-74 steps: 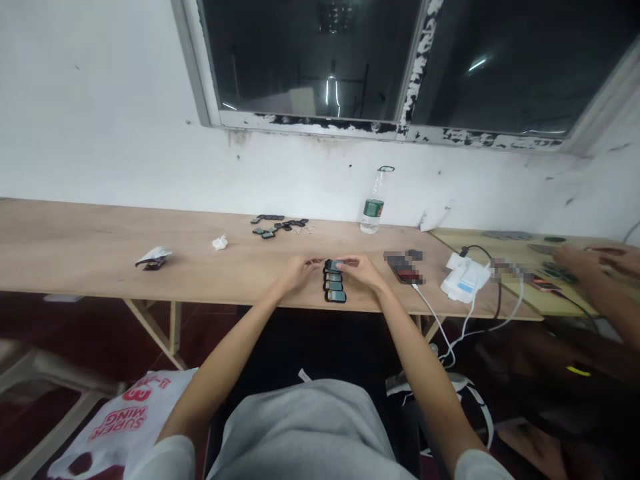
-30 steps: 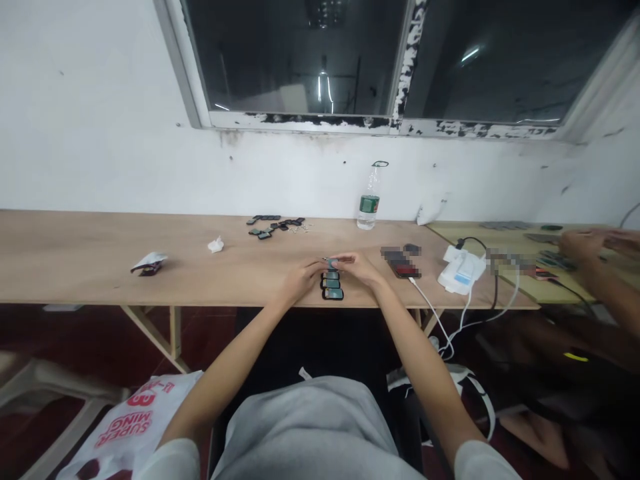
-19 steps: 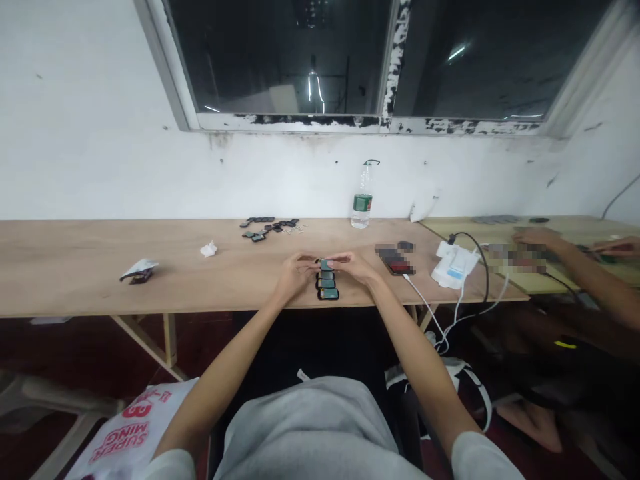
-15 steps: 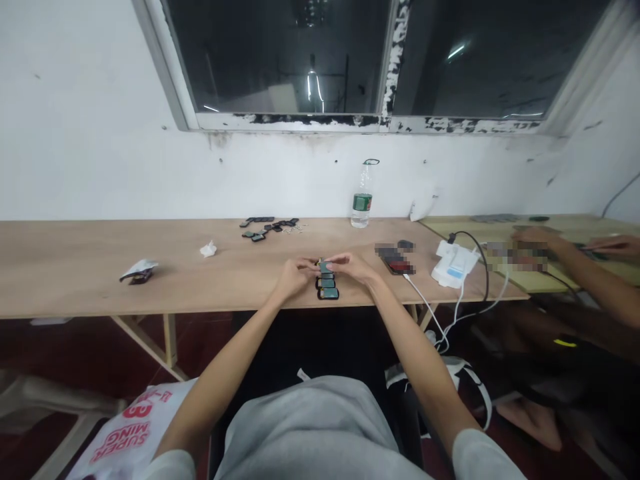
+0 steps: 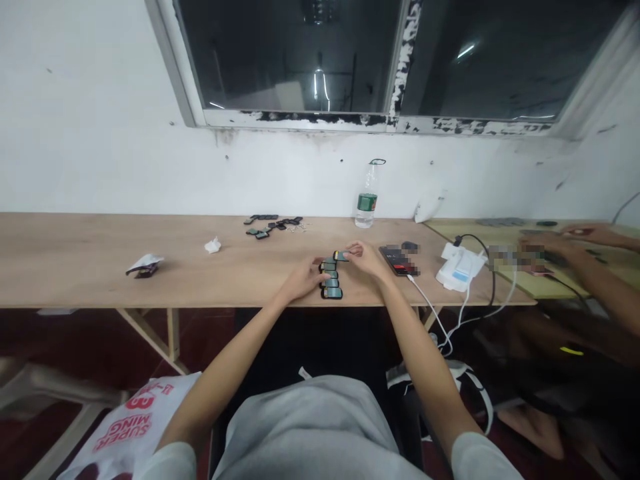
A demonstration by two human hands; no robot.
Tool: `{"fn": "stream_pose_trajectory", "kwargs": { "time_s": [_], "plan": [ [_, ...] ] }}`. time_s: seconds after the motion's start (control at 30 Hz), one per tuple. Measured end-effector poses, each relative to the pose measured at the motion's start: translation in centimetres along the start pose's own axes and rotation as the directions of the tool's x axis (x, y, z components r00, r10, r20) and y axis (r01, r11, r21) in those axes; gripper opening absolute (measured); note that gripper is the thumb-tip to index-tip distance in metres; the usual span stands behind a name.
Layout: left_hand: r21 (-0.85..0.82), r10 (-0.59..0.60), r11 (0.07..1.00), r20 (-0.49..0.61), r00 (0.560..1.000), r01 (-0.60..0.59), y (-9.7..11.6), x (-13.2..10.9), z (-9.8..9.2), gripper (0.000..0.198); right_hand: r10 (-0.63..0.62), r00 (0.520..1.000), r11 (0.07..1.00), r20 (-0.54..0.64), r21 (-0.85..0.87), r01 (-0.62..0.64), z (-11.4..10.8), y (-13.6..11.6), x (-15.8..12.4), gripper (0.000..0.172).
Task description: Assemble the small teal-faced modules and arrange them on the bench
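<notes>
1. Your left grip [image 5: 303, 281] has dropped back from the top of the row and now sits lower over the table [image 5: 100, 280], while your right grip [image 5: 366, 260] has moved up and outward, so the two hands stand farther apart than a moment ago.
2. The top module [image 5: 341, 255] has shifted as well: it now lies askew at the upper end, out to the right of the others and against your right grip.
3. Your left grip is released, its fingers loosely curled just beside the row and holding nothing visible. Your right grip is touching the top module, but I cannot tell whether it is clenched on it or only resting there.
4. The row [image 5: 330, 280] of dark, teal-faced modules lies flat near the table's front edge, with four below the top one.
5. Farther off lie a cluster of dark pieces [image 5: 270, 227], a bottle [image 5: 366, 202], a blurred device [image 5: 399, 260] and a white charger [image 5: 460, 275]. A co-worker's hands [image 5: 587, 231] work at the right.
</notes>
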State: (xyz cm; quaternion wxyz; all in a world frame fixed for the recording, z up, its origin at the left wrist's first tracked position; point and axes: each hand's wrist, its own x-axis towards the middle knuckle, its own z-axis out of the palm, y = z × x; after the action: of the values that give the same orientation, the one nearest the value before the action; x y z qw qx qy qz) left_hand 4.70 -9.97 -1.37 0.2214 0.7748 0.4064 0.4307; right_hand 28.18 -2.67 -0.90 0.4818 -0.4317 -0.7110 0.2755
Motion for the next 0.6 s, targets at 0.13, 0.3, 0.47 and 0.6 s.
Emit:
{"fn": "stream_pose_trajectory", "kwargs": {
  "time_s": [0.13, 0.3, 0.47, 0.6],
  "plan": [
    [0.164, 0.077, 0.982, 0.126, 0.989, -0.097, 0.6, -0.4, 0.0, 0.037, 0.032, 0.998, 0.972, -0.062, -0.231, -0.046, -1.1, 2.1, 0.1, 0.014],
    [0.251, 0.070, 0.962, 0.170, 0.983, -0.112, 0.6, -0.3, -0.3, 0.035, 0.050, 0.996, 0.957, 0.072, -0.287, -0.027, -0.8, 2.0, -0.2, 0.013],
    [0.283, 0.080, 0.952, 0.123, 0.989, -0.113, -0.4, 0.2, -1.8, 0.038, 0.028, 0.988, 0.972, 0.151, -0.233, 0.008, -1.1, 0.8, -0.5, 0.027],
    [0.320, 0.065, 0.943, 0.076, 0.995, -0.086, -1.4, 0.6, -3.4, 0.040, 0.049, 0.984, 0.967, 0.170, -0.255, -0.004, -1.2, 1.3, -0.5, 0.022]
  ]
}}
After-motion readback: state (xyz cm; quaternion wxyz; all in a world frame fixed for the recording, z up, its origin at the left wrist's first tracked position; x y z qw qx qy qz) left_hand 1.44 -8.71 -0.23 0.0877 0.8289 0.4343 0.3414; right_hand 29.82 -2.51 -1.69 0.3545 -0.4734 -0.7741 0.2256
